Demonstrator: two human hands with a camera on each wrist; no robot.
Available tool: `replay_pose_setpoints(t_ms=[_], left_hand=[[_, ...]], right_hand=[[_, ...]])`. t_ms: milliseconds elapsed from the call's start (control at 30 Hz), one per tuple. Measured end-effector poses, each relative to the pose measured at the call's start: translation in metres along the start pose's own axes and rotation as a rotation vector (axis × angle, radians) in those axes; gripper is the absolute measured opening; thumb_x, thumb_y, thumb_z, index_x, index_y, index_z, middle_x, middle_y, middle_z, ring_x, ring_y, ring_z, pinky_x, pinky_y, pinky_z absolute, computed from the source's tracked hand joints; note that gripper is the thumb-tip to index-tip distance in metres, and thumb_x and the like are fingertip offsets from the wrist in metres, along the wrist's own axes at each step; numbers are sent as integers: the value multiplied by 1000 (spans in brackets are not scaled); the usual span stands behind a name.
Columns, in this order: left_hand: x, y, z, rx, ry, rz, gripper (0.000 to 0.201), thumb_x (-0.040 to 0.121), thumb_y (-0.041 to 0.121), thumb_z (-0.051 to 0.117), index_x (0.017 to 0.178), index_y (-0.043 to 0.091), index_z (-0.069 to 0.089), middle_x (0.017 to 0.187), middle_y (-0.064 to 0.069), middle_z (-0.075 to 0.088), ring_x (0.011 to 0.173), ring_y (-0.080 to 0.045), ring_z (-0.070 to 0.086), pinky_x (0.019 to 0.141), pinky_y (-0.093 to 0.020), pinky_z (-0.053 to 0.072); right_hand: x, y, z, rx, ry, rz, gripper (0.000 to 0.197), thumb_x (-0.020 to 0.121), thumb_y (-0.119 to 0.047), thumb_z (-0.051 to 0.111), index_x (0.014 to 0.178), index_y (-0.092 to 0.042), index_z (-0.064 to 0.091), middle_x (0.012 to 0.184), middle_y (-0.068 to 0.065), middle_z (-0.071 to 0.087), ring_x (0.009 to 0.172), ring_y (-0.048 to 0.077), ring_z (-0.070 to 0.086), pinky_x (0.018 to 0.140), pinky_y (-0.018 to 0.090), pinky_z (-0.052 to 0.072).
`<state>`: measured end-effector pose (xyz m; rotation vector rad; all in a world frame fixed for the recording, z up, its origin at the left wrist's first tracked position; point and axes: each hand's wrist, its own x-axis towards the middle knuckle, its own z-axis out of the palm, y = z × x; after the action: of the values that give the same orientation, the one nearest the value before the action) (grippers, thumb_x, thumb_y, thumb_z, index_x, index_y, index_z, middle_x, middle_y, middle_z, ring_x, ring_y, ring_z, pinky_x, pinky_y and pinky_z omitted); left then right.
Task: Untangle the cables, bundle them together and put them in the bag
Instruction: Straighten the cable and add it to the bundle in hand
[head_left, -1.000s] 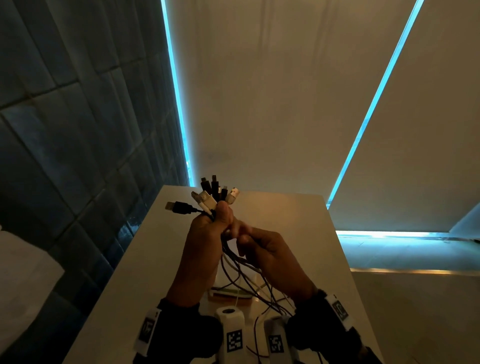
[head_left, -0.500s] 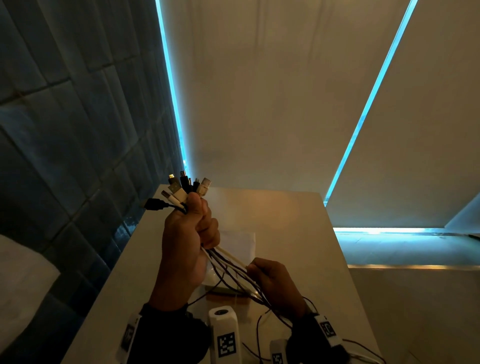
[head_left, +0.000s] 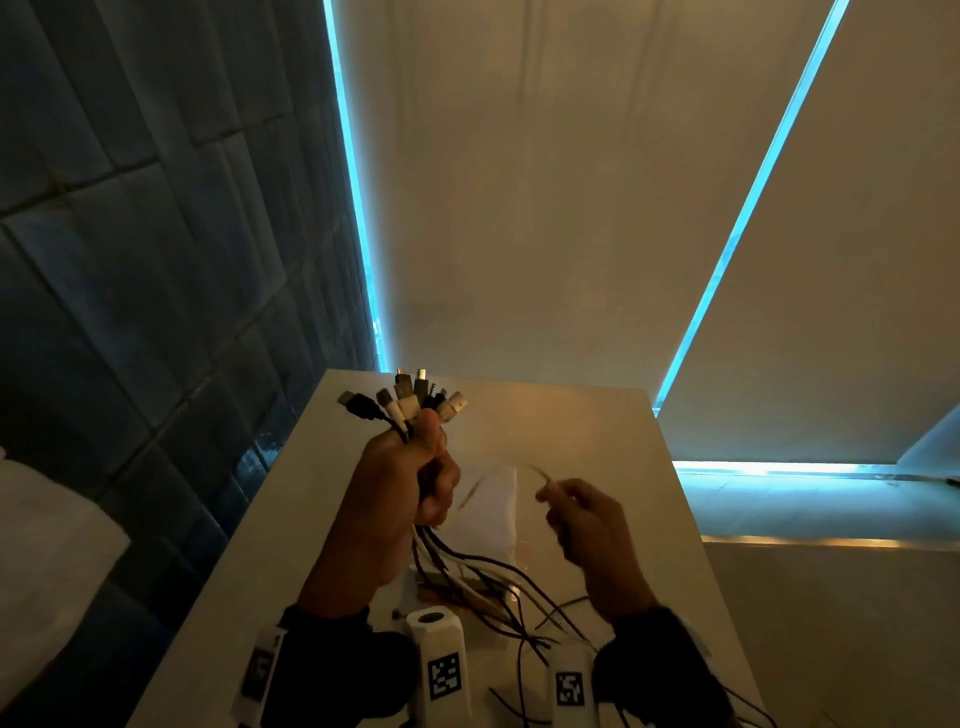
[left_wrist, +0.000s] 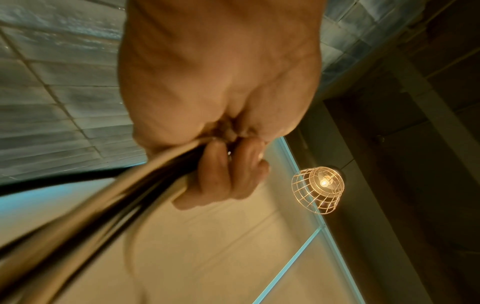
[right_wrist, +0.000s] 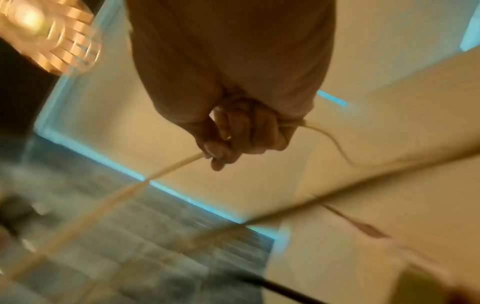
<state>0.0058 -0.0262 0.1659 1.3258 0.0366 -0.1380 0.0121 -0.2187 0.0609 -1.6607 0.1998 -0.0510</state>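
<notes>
My left hand (head_left: 421, 473) is raised over the table and grips a bundle of black and white cables (head_left: 405, 405) just below their plugs, which fan out above the fist. The left wrist view shows the fingers (left_wrist: 221, 174) curled tight round the cables (left_wrist: 103, 205). The loose ends trail down onto the table (head_left: 498, 587). To the right, my right hand (head_left: 571, 504) pinches a single thin white cable (head_left: 485, 480) that runs back to the bundle. In the right wrist view that white cable (right_wrist: 176, 166) passes through the curled fingers (right_wrist: 233, 139). A white flat bag (head_left: 493, 509) lies under the hands.
The white table (head_left: 571, 415) is narrow, with a dark tiled wall (head_left: 156, 260) on its left and pale blinds (head_left: 519, 182) behind it. A caged lamp (left_wrist: 318, 189) hangs overhead. More thin cables (head_left: 530, 639) sprawl at the near edge, by my wrists.
My right hand has left the hanging strands, risen and moved right, now pulling one white cable out sideways. My left hand still holds the bundle up.
</notes>
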Motion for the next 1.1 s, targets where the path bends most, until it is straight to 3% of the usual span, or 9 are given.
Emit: replay_pose_setpoints(t_ms=[100,233,300,367,500,633,733,900,1100], left_hand=[[0,-5,2,55,-24,-72,30,100,32,35,80,14,49,53,-11,59,38,-19,49,38,-21,31],[1,-6,8,10,-110,-181,29,102,33,29,115,14,45,89,-23,72,80,-36,71,53,-33,54],[3,-5,11,-136,-107,-185,32,99,35,31,109,9,47,100,-25,70,94,-38,69,72,-43,57],[3,-3,13,-357,-81,-133,34,94,37,36,86,7,50,103,-28,68,101,-41,66,81,-48,55],[1,0,14,-509,-94,-28,41,98,35,30,72,7,44,88,-25,70,91,-39,69,83,-46,56],[-2,-3,18,-536,-84,47,38,99,36,31,75,9,44,70,-11,62,65,-24,64,67,-38,57],[-1,-1,17,-569,-61,83,38,99,36,31,71,13,42,62,-3,51,50,-14,46,51,-26,44],[2,0,9,-562,-20,104,43,98,36,35,61,16,45,55,3,37,45,-9,29,43,-21,30],[2,4,-1,-538,6,140,36,91,37,40,60,17,45,51,6,33,41,-6,26,41,-19,27]], right_hand=[[-5,-36,-9,210,-70,-66,36,98,-32,46,89,-2,65,61,7,35,50,12,25,47,28,18],[-16,-63,-12,292,-191,-168,34,97,-30,49,81,-2,60,56,1,32,51,13,23,49,30,18],[-21,-66,-8,308,-264,-184,32,94,-28,54,75,-3,59,54,-1,32,50,14,22,51,33,16],[-26,-63,-3,281,-316,-175,29,88,-27,56,69,-6,59,53,2,31,50,15,21,52,35,14],[-32,-56,3,132,-360,-152,30,87,-30,55,64,-11,60,57,5,35,50,11,26,52,31,17],[-34,-54,9,33,-386,-196,32,94,-22,55,64,-15,60,54,-7,41,48,4,31,48,17,27],[-30,-50,13,-35,-360,-218,31,96,-15,52,67,-8,60,51,-12,47,48,-1,37,50,12,31],[-25,-34,14,-106,-334,-226,29,96,-14,54,69,-7,62,54,-12,51,53,-1,42,56,12,35],[-14,-7,5,-244,-267,-208,31,95,-19,56,67,-7,62,55,-9,47,51,1,41,54,13,33]])
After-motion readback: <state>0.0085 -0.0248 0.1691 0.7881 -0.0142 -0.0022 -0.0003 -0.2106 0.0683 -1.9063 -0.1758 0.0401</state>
